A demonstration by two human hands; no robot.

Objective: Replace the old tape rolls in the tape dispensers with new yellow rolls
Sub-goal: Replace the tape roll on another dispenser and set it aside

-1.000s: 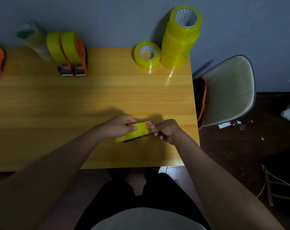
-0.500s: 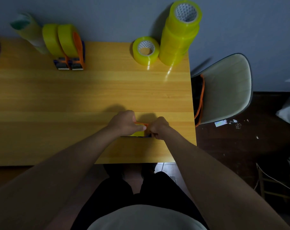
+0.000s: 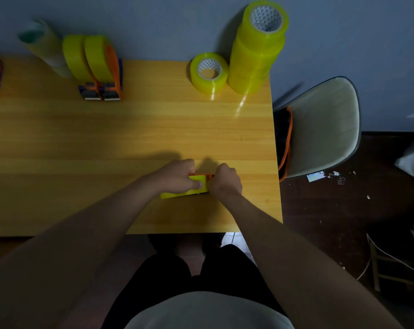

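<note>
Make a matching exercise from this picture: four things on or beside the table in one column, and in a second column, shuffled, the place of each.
Things:
1. stack of yellow rolls
2. single yellow roll
3. two loaded dispensers
4. chair

Places:
A. standing together at the table's far left
B. off the table's right edge
C. far right corner, against the wall
D. lying flat just left of the stack

Pairs: 1-C, 2-D, 3-A, 4-B
</note>
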